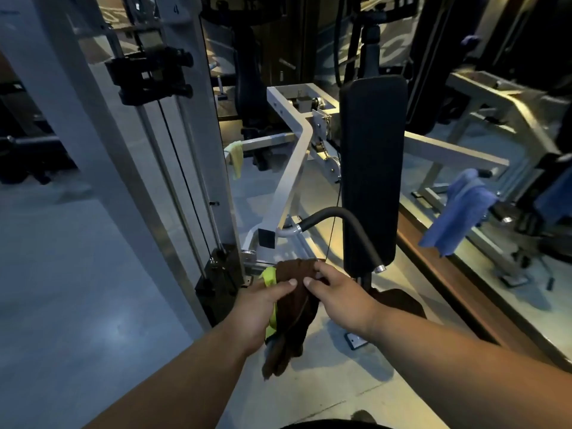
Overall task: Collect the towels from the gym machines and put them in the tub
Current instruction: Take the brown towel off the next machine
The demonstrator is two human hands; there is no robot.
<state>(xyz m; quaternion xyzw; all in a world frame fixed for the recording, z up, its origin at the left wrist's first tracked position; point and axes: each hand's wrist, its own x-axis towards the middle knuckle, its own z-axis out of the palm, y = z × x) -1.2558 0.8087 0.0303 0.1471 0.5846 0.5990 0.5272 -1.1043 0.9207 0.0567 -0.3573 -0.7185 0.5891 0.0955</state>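
My left hand (263, 308) grips a bundle made of a brown towel (294, 317) and a yellow-green towel (270, 305), which hangs down below the fist. My right hand (337, 292) pinches the top of the brown towel from the right side. Both hands are just in front of a grey gym machine (291, 168). A pale yellow towel (236, 154) hangs on a bar of that machine further back. A blue towel (458, 212) drapes over a handle at the right, apparently in a mirror. No tub is in view.
A black upright back pad (373, 168) stands right behind my hands, with a curved black handle (349, 222) beside it. A weight-stack column with cables (173, 150) rises at the left. A mirror wall with a wooden base (464, 292) runs along the right. Grey floor (77, 289) lies to the left.
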